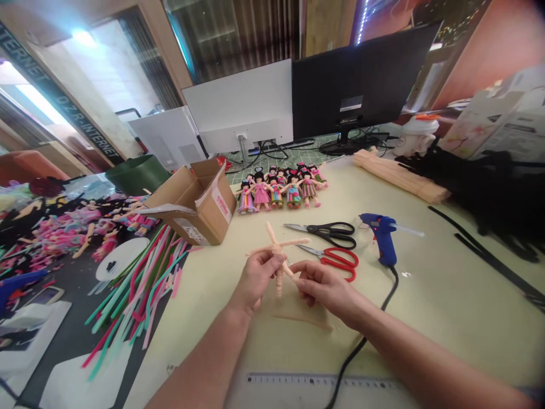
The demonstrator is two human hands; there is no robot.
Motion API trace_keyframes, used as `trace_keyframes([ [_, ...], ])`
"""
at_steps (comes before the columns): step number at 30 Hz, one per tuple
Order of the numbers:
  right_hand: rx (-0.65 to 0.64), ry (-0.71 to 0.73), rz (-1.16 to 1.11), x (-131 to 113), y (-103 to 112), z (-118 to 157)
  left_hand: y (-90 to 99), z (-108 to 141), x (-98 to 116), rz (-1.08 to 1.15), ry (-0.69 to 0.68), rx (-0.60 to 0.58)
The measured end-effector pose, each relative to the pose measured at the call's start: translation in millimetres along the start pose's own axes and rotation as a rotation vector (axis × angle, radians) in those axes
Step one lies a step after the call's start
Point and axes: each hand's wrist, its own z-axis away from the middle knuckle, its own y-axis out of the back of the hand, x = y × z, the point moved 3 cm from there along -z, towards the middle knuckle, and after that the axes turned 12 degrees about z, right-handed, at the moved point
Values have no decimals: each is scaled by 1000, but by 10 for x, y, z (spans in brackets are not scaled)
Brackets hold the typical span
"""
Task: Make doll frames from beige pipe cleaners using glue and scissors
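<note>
A peach pipe-cleaner doll body [276, 249], with two arms, two legs and a straight stem on top, is held above the table between both hands. My left hand [258, 277] pinches its middle between thumb and fingers. With thumb and fingertips closed, my right hand [317, 284] grips the end of the leg on the right. The other leg hangs down and looks wound in coils. Below the hands a loose peach pipe cleaner [302, 322] lies on the table. Black-handled scissors [330, 230] and red-handled scissors [340, 261] lie just beyond my right hand.
A blue glue gun [383, 236] stands at right, its cord running to the front edge past a ruler [323, 380]. Finished dolls [276, 190] lie beside a cardboard box [204, 210]. Coloured pipe cleaners [136, 284] are at left, a peach bundle [400, 176] at back right.
</note>
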Motion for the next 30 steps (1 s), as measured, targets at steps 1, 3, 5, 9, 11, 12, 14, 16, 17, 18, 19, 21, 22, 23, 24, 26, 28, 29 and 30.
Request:
trace_keyframes([
  [1,-7,10,-1,-2,-3,5,-4,2,-1,-5,3,-2],
  [3,-14,28,-1,-9,-7,17,-9,2,-1,-10,2,-4],
  [5,-23,21,-2,-13,-12,26,-12,0,4,-11,-12,-1],
  [9,15,26,54,-24,13,15,-25,14,24,-41,-51,-4],
  [11,64,57,54,-34,51,1,-53,34,24,-85,-48,-45],
  [12,89,67,21,-37,73,-6,-72,46,18,-109,-34,-74],
  [14,142,63,-88,-37,116,-12,-116,68,-5,-148,7,-136],
  [16,201,53,-184,-33,150,-10,-157,87,-31,-161,35,-184],
  [17,219,49,-213,-31,158,-8,-171,93,-40,-158,36,-196],
  [18,228,42,-231,-27,159,-5,-181,98,-47,-149,30,-202],
  [19,227,39,-239,-24,155,-3,-185,102,-51,-138,21,-198],
  [21,207,54,-241,-27,139,3,-180,109,-54,-126,5,-171],
  [22,195,66,-243,-32,131,6,-177,113,-55,-127,6,-160],
  [23,186,74,-247,-37,126,9,-177,119,-56,-136,12,-154],
  [24,184,74,-252,-43,126,13,-179,125,-57,-149,22,-153],
  [26,195,56,-261,-53,135,18,-192,138,-56,-163,36,-157],
  [28,213,39,-265,-65,154,21,-211,151,-56,-158,49,-169],
  [29,219,37,-264,-71,164,21,-220,157,-56,-150,53,-175],
  [30,221,37,-262,-76,172,20,-227,160,-57,-139,61,-184],
])
